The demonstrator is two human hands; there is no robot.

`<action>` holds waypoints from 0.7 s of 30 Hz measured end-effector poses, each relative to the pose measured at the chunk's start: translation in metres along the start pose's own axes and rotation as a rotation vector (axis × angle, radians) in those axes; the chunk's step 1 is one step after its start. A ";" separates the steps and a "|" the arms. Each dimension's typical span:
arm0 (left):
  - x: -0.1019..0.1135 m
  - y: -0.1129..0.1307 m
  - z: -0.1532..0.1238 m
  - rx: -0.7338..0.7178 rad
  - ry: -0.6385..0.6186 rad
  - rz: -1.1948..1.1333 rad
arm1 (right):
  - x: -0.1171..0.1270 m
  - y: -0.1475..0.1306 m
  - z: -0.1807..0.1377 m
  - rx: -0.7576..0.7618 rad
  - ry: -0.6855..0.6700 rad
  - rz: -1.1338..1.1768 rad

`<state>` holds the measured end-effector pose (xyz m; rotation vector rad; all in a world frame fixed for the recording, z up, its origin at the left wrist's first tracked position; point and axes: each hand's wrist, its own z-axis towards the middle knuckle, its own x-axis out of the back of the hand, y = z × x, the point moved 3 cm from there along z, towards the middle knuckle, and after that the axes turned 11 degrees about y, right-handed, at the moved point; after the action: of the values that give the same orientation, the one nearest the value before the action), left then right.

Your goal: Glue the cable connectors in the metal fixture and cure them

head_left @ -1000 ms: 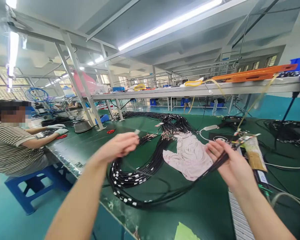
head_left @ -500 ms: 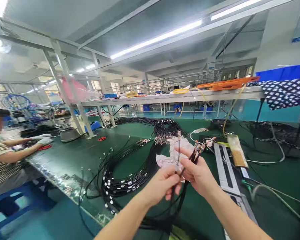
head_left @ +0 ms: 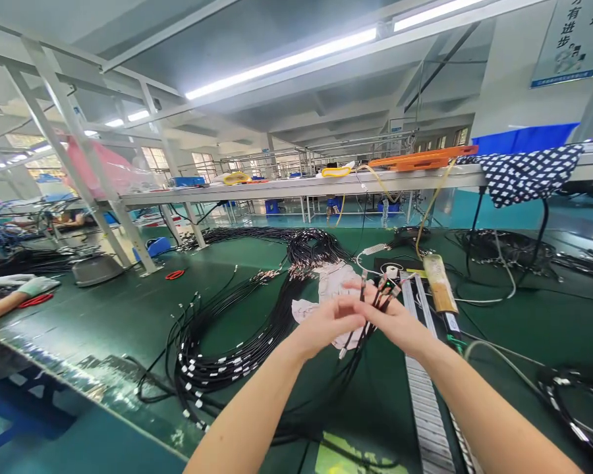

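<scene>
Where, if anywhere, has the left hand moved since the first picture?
Yes, the left hand moved right: first left of the pale cloth, now in front of it.

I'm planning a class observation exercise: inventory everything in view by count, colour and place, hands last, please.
Workbench: one, green, foreground.
Held cables: several, black, centre.
Loose cables: many, black, workbench.
Crumpled cloth: one, pale pink, workbench.
Loops: two, red, left.
Metal strips: count unclear, grey, right.
Block: one, cream and brown, right.
Shelf: one, grey, back.
Flat object: one, orange, on shelf.
Bin: one, blue, upper right.
Patterned cloth: one, dark and white, over shelf edge.
Bag: one, pink, back left.
Co-worker's gloved hands: two, pale, far left.
Left hand: one, bare, centre.
Right hand: one, bare, holding cables.
</scene>
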<state>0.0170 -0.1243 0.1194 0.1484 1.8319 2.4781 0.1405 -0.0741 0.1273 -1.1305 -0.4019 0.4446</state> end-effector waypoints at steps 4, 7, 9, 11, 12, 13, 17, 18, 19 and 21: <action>-0.025 0.000 0.026 0.109 -0.194 -0.285 | 0.016 -0.007 0.005 -0.166 -0.019 -0.129; -0.037 -0.009 0.029 0.231 -0.268 -0.193 | 0.038 -0.011 0.004 -0.228 -0.006 -0.003; -0.042 -0.015 0.029 0.245 -0.234 -0.166 | 0.056 -0.021 0.006 -0.121 0.102 0.190; -0.047 -0.021 0.030 0.225 -0.158 -0.146 | 0.069 -0.033 0.008 -0.034 0.184 0.272; -0.049 -0.023 0.031 0.214 -0.125 -0.141 | 0.073 -0.038 0.010 -0.022 0.194 0.234; -0.052 -0.025 0.032 0.207 -0.102 -0.139 | 0.075 -0.042 0.012 -0.026 0.188 0.157; -0.059 -0.024 0.037 0.189 -0.055 -0.187 | 0.075 -0.043 0.020 -0.130 0.036 -0.216; -0.060 -0.021 0.038 0.183 -0.044 -0.196 | 0.075 -0.041 0.021 -0.163 -0.006 -0.266; -0.061 -0.019 0.038 0.178 -0.034 -0.197 | 0.075 -0.039 0.021 -0.194 -0.043 -0.286; -0.064 -0.015 0.040 0.185 -0.036 -0.172 | 0.076 -0.037 0.020 -0.224 -0.102 -0.264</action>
<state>0.0849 -0.0889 0.1141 0.0406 1.9658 2.1787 0.1993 -0.0315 0.1753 -1.2535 -0.6943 0.2291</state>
